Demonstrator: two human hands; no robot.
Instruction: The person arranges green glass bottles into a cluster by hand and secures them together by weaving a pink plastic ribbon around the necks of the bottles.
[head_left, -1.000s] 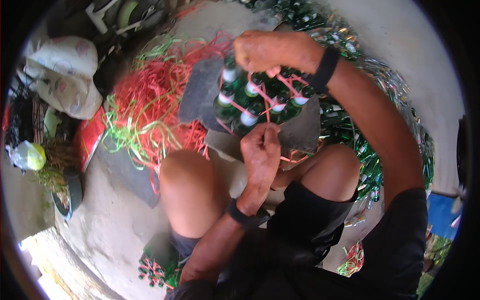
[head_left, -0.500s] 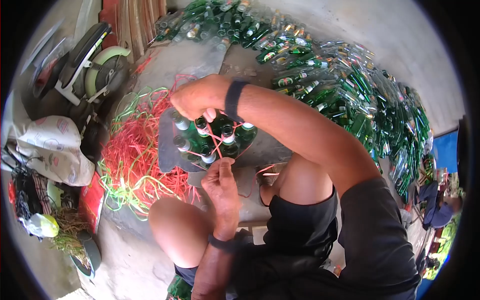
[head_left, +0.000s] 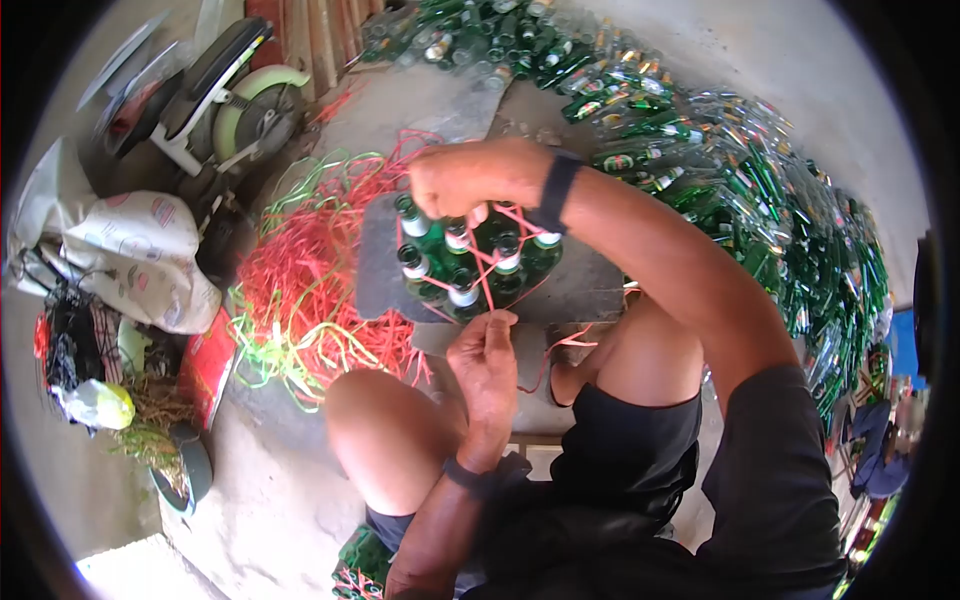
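Observation:
A cluster of upright green glass bottles [head_left: 462, 262] stands on a dark flat slab [head_left: 382, 268] in front of my knees, with red plastic strap [head_left: 484, 275] laced between the necks. My right hand [head_left: 470, 178] reaches over the far side of the cluster and pinches the strap above the bottle tops. My left hand [head_left: 488, 360] is on the near side, fingers closed on the strap's near end, which is pulled taut from the bottles.
A tangle of loose red and green straps [head_left: 300, 270] lies left of the slab. A big heap of green bottles [head_left: 740, 170] fills the right and back. A wheeled machine [head_left: 215, 100], a cloth bag [head_left: 140, 255] and a bound bottle bundle [head_left: 360, 565] lie nearby.
The view swung: it rose to show the bottle heap, then shifted slightly right. Both hands stay on the red strap around the bottle cluster; the right wrist now lies over the bottles' far right.

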